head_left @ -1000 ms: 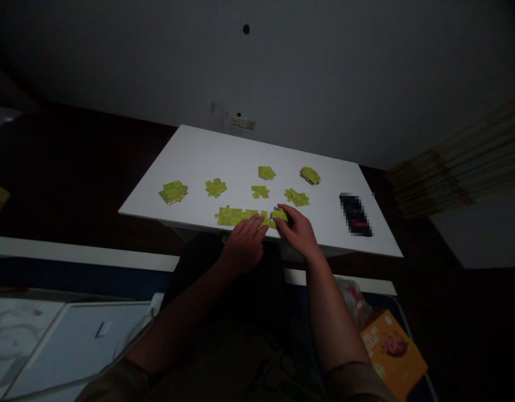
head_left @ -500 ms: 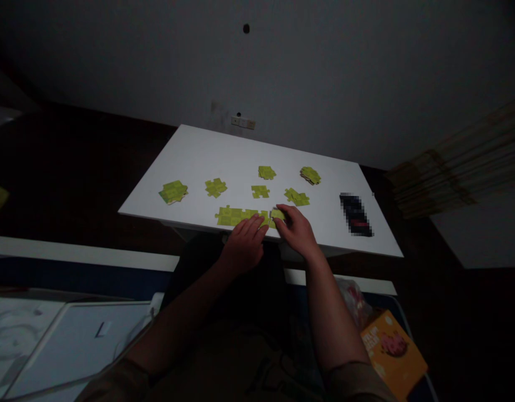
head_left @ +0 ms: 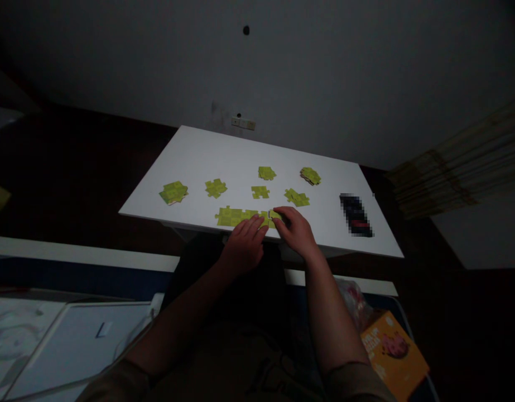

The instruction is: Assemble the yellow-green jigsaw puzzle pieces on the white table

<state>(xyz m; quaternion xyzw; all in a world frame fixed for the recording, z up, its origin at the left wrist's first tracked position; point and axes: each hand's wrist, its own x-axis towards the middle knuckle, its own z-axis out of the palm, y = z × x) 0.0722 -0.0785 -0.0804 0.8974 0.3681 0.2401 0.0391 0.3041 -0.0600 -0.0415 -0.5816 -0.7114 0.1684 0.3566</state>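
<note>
My left hand (head_left: 244,244) rests flat with its fingertips on the right part of a strip of joined yellow-green jigsaw pieces (head_left: 234,217). My right hand (head_left: 295,231) grips a single yellow-green puzzle piece (head_left: 275,215) with its fingertips, right against the strip's end. Most of that piece is hidden under my fingers. Farther up the white table (head_left: 240,156) lie loose pieces, including a small stack (head_left: 173,192), a piece (head_left: 260,192), a joined pair (head_left: 297,196) and a stack (head_left: 310,176).
A pixelated dark flat object (head_left: 356,215) lies at the table's right. A wall plate (head_left: 242,123) sits behind the table. Below right are an orange booklet (head_left: 393,350) and a plastic bag (head_left: 350,301). A white board (head_left: 77,349) lies lower left.
My right hand has shifted slightly left, carrying its piece closer to the strip's end. My left hand and the loose pieces stay where they were.
</note>
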